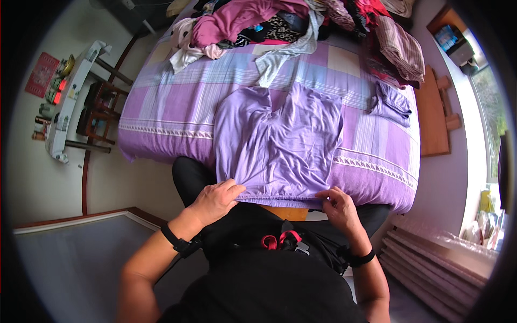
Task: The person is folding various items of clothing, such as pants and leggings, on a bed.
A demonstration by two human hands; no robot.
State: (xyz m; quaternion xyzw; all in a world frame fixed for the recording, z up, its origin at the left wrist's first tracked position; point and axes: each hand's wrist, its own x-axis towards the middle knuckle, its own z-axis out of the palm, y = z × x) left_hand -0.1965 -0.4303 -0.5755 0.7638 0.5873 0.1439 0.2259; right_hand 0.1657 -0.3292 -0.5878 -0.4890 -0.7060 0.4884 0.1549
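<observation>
Lavender pants with an elastic waistband [282, 145] lie spread over the near edge of the bed, legs pointing away and waistband towards me. My left hand [218, 200] pinches the left end of the waistband between thumb and fingers. At the right end, my right hand [339, 206] has its fingers on the waistband, thumb and index finger close together. The fabric is wrinkled, most of all on the right half. A folded lavender garment [390, 104] rests on the bed to the right.
A plaid purple bedspread [169, 101] covers the bed. Heaped clothes [246, 24] lie at its far side, with folded striped clothing [402, 48] at far right. A white table [72, 97] and wooden chairs [101, 113] stand left. Stacked padded panels [432, 258] are at lower right.
</observation>
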